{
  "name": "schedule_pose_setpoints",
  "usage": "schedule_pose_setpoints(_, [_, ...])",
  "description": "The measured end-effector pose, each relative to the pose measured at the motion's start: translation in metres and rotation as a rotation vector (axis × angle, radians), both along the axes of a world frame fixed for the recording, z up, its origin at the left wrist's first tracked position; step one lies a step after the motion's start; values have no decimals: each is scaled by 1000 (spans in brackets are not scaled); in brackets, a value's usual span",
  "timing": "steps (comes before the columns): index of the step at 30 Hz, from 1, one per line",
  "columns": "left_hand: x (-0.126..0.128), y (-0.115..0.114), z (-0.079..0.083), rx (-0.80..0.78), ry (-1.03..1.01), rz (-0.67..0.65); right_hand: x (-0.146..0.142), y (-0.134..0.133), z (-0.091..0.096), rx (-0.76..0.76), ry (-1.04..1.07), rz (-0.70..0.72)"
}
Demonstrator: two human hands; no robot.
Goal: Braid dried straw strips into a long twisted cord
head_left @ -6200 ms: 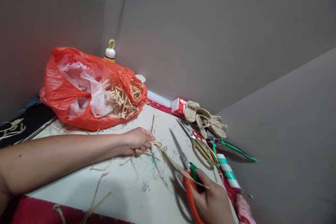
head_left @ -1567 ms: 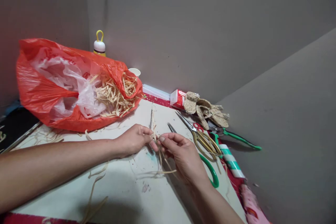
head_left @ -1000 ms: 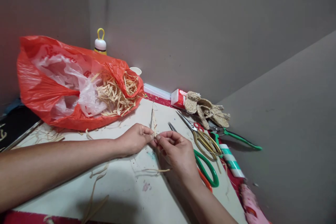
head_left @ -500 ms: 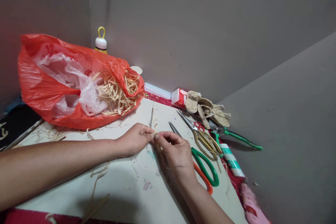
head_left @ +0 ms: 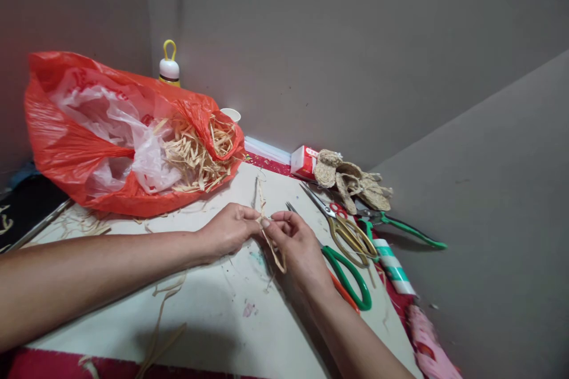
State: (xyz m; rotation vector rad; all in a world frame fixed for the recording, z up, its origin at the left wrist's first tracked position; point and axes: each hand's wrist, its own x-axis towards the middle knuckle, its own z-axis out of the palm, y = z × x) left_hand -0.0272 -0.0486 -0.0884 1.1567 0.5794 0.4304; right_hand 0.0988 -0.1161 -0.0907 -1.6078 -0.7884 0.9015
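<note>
My left hand (head_left: 229,229) and my right hand (head_left: 297,246) meet fingertip to fingertip over a white board (head_left: 213,314). Both pinch the same thin tan straw strips (head_left: 272,243), which stick up toward the back and loop down under my right thumb. Just right of my right hand lie green-and-orange-handled scissors (head_left: 347,275), blades pointing away. An orange plastic bag (head_left: 102,136) full of straw strips lies open at the back left.
Gold-handled scissors (head_left: 344,231), green-handled pliers (head_left: 400,230) and a striped roll (head_left: 391,266) lie on the right edge. Woven straw pieces (head_left: 351,183) and a red-white box (head_left: 303,161) sit against the wall. A bottle (head_left: 169,65) and cup (head_left: 231,113) stand behind the bag. Loose strips (head_left: 162,320) lie near me.
My right hand has left the green-orange scissors on the board and joined my left hand at the straw strips. In the last second both hands rose slightly and the strip looped down.
</note>
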Motion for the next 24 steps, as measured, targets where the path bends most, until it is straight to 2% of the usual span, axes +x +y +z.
schedule_pose_setpoints(4, [1, -3, 5, -36, -43, -13, 0, 0, 2, -54, 169, 98])
schedule_pose_setpoints(8, [1, -2, 4, -48, -36, 5, 0, 1, 8, -92, 237, 178])
schedule_pose_setpoints(14, [0, -1, 3, -26, -25, -3, 6, 0, 14, -145, 172, 352])
schedule_pose_setpoints(24, [0, -1, 9, 19, 20, 34, 7, 0, 15, -138, 162, 431])
